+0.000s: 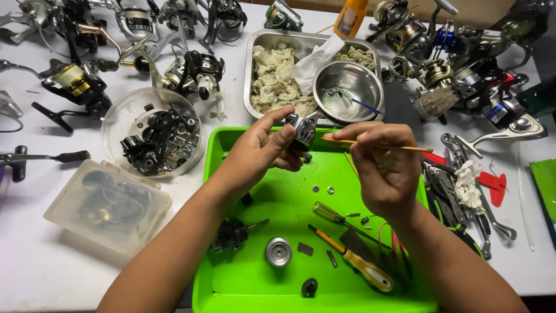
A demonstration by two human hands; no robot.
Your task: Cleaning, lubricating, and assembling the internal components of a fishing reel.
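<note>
White bench (46,272) cluttered with reels: over the bright green plastic tray (260,232), the left hand (255,153) grips a small silver metal reel body (304,128); the right hand (385,165) pinches a thin wooden-handled brush (376,144) at it, apparently cleaning, which needs steady strokes.

tray (231,145): glossy green plastic, smooth
reel body (303,128): grey metal, shiny, in the left hand (255,153)
stick (417,149): thin pale wood, matt, in the right hand (385,168)
round bowl (348,84): polished steel
rags (272,81): rough cream cloth
screwdriver handle (369,270): glossy yellow plastic
spool (278,251): bright smooth metal
table (35,266): matt white
</note>
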